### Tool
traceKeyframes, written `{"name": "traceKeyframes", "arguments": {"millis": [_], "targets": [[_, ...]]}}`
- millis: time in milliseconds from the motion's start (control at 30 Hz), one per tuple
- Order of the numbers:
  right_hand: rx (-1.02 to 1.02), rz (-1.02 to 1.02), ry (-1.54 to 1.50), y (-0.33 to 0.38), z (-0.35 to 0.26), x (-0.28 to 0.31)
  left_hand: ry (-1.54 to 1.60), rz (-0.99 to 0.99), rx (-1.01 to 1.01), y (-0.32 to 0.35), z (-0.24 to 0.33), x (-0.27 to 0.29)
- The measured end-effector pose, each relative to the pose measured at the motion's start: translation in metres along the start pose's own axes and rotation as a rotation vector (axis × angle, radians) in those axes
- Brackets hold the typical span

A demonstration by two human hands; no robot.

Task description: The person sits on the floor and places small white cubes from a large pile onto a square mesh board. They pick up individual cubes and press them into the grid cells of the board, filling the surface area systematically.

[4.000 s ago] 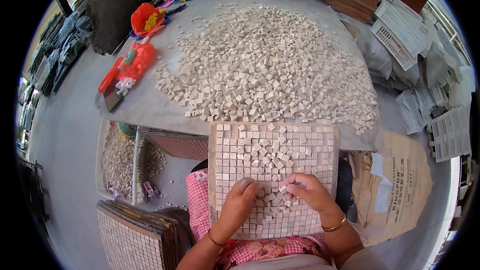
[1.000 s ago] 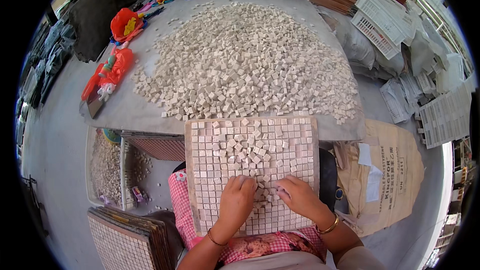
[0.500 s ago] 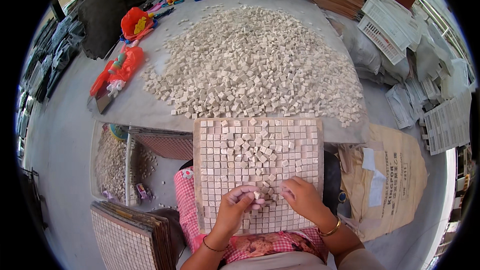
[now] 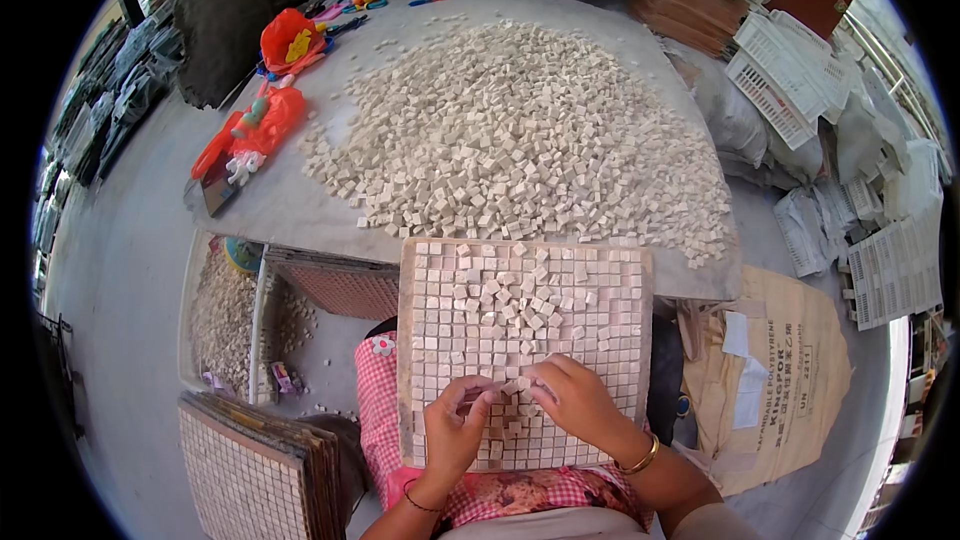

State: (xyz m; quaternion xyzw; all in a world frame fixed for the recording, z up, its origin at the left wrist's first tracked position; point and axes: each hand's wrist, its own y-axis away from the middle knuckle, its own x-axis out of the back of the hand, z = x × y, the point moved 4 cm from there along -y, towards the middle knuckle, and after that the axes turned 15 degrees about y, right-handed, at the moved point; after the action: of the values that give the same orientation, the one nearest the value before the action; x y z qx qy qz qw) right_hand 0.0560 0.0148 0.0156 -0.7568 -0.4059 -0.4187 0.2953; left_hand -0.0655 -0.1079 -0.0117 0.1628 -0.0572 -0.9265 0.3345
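A square grid board (image 4: 425, 360) rests on my lap, most of its cells filled with small beige stone tiles. Loose tiles (image 4: 520, 300) lie heaped over its upper middle. Low on the board, my left hand (image 4: 458, 425) is closed in a pinch, with a stone tile (image 4: 509, 388) at its fingertips. Facing it from the right, my right hand (image 4: 585, 405) also pinches, its fingertips close to the same spot; what it grips is partly hidden by the fingers. More loose tiles lie just under both hands.
Beyond the board, a table (image 4: 330, 215) bears a big pile of stone tiles (image 4: 520, 130). Red plastic bags (image 4: 270, 125) lie at its left. Stacked tile boards (image 4: 245, 470) stand lower left, near a white bin of tiles (image 4: 222, 330). A tan sack (image 4: 790, 380) lies right, below white crates (image 4: 775, 80).
My right hand has moved left and its fingertips have come close to my left hand's. The left hand has shifted slightly left on the board. The whole view has shifted a little.
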Motion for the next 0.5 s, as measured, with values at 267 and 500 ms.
{"name": "traceKeyframes", "arguments": {"millis": [267, 500], "targets": [[0.03, 0.078, 0.151, -0.03, 0.0, -0.009, -0.568, -0.03, -0.398, -0.008, 0.024, 0.004], [0.097, 0.101, 0.219, -0.031, 0.005, -0.017, -0.65, -0.082, -0.618, -0.033, 0.021, -0.012]]}}
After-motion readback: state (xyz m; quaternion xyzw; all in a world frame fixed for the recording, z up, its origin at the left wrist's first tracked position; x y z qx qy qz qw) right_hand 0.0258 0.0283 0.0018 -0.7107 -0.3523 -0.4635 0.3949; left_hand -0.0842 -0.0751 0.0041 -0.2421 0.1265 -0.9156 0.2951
